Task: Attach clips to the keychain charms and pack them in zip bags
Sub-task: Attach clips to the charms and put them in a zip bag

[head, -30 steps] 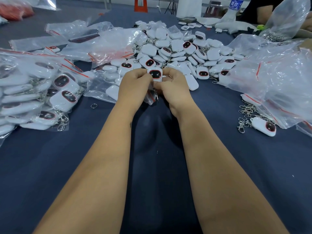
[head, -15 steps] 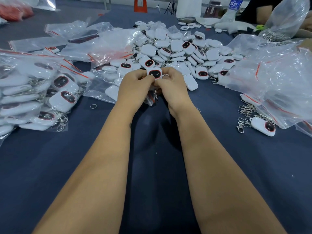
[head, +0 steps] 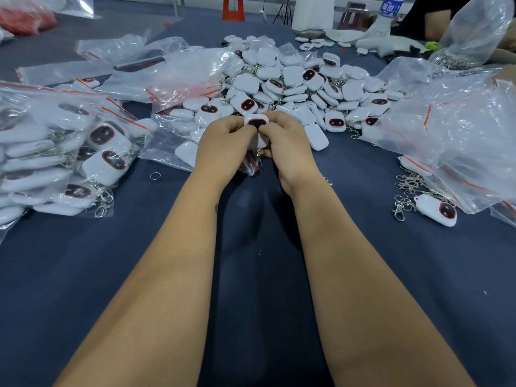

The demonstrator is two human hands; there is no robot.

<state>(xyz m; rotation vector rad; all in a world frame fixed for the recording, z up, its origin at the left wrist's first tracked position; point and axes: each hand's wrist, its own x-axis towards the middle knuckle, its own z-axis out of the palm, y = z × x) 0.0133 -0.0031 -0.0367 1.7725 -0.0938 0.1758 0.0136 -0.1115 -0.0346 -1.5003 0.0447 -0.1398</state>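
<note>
From the head camera, both forearms are reaching forward over a dark blue table (head: 418, 275), and the two hands are meeting just in front of a large heap of loose charms (head: 293, 82). The left hand (head: 223, 143) is curling its fingers inward and pinching the left edge of a white charm (head: 257, 122) whose dark, red-rimmed face is showing between the fingertips. The right hand (head: 284, 141) is curling round the same charm from the other side, thumb and fingers pressing at its right edge. A small metal clip (head: 259, 155) is hanging below the charm between the two palms; whether either hand is gripping it cannot be told. A crumpled zip bag (head: 248, 167) is lying on the table directly beneath the hands, partly hidden by them. To the left, packed bags of charms (head: 69, 152) are sitting stacked on one another, and a lone split ring (head: 155, 176) is lying on the cloth near them. To the right, a loose bunch of clips (head: 407, 188) is lying beside one charm with a clip (head: 438, 210), next to a big clear bag (head: 460, 129). At the far edge, a water bottle (head: 386, 12) is standing upright.
</note>
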